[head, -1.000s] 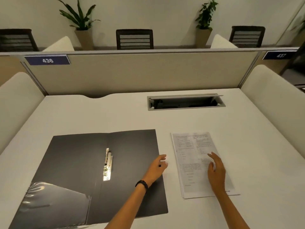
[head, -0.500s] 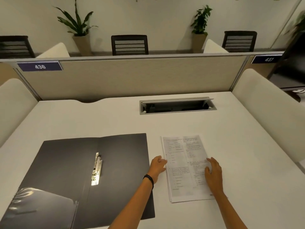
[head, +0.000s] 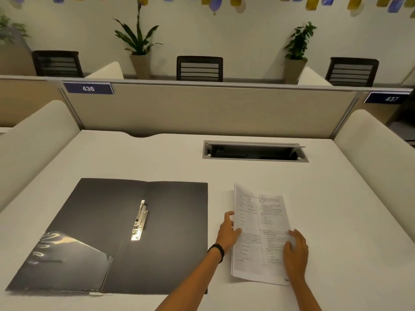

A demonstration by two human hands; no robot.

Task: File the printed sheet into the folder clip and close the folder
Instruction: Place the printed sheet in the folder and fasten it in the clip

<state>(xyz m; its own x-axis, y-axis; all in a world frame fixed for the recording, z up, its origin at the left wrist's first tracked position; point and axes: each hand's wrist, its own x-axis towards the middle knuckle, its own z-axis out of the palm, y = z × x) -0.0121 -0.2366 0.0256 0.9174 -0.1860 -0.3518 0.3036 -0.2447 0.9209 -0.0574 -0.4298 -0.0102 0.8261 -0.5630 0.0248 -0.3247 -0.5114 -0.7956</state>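
Sheet (head: 260, 234): left edge lifted off surface (head: 336, 209)
Left hand (head: 228, 232): fingers curled on that edge
Right hand (head: 295, 252): flat, open, pressing sheet
Folder (head: 116, 234): open, clip (head: 139, 220) exposed

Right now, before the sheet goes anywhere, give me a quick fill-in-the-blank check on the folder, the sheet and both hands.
1. The dark folder lies ____ on the desk, its metal clip showing.
2. The printed sheet lies to the ____ of the folder.
3. The ____ hand lifts the sheet's edge nearest the folder.
4. The right hand lies flat ____ the sheet.

Missing words: open; right; left; on
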